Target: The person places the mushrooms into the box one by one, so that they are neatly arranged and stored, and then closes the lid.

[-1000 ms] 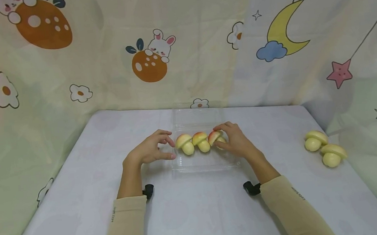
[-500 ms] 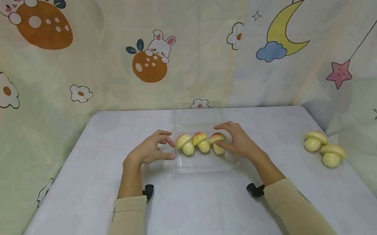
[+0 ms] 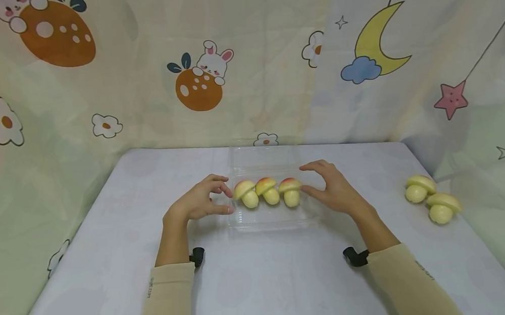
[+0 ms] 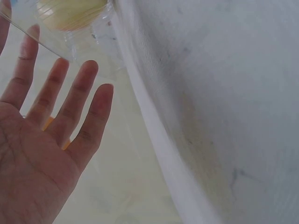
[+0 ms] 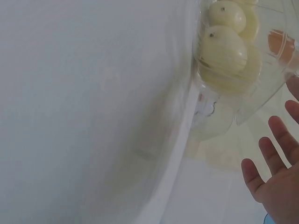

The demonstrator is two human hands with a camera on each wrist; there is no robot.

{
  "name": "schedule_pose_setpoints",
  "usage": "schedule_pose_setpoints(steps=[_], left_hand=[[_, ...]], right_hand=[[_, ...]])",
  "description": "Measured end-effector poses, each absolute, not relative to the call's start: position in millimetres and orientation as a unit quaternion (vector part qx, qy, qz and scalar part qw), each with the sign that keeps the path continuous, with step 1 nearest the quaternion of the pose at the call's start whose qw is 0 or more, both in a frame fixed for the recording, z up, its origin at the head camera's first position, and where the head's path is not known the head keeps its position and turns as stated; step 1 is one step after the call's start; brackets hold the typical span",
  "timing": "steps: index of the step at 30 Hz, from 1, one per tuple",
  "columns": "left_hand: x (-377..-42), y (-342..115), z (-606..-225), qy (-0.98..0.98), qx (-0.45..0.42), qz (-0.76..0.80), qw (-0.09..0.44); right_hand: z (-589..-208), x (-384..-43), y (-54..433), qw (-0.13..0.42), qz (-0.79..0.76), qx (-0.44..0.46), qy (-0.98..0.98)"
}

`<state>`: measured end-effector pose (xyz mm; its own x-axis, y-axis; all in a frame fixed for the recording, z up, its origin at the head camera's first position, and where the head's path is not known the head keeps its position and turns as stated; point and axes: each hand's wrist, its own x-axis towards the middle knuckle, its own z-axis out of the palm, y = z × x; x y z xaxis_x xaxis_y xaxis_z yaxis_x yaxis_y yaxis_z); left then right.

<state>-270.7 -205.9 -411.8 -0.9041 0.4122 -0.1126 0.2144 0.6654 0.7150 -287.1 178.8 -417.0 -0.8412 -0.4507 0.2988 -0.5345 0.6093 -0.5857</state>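
Three mushroom-shaped pieces with yellow stems and red-tinged caps, left (image 3: 245, 193), middle (image 3: 268, 190) and right (image 3: 290, 192), lie in a row inside a clear plastic box (image 3: 277, 219). The box's lid (image 3: 263, 155) is folded back behind it. At the box's left side is my left hand (image 3: 197, 202), fingers spread against the clear rim in the left wrist view. My right hand (image 3: 337, 190) is by the right side of the box, its thumb near the right mushroom piece. In the right wrist view, its fingers (image 5: 281, 133) are spread and hold nothing.
Two more pale mushroom pieces, one (image 3: 420, 188) and another (image 3: 443, 207), lie near the right edge of the white-covered table (image 3: 256, 289). A printed cloth (image 3: 135, 77) hangs behind and at the sides.
My right hand has let go of the right mushroom piece and moved back to the right. That piece has turned more upright beside the other two. My left hand has stayed in place.
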Motion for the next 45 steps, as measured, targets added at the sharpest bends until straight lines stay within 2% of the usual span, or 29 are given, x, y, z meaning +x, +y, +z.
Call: schedule_pose_setpoints(steps=[14, 45], left_hand=[[-270.0, -207.3, -412.4, 0.900, 0.184, 0.374, 0.128], [-271.3, -206.9, -413.4, 0.898, 0.187, 0.377, 0.126]], right_hand=[[-416.2, -278.0, 200.2, 0.101, 0.348, 0.282, -0.888], [-425.8, -269.1, 252.9, 0.129, 0.330, 0.254, -0.900]])
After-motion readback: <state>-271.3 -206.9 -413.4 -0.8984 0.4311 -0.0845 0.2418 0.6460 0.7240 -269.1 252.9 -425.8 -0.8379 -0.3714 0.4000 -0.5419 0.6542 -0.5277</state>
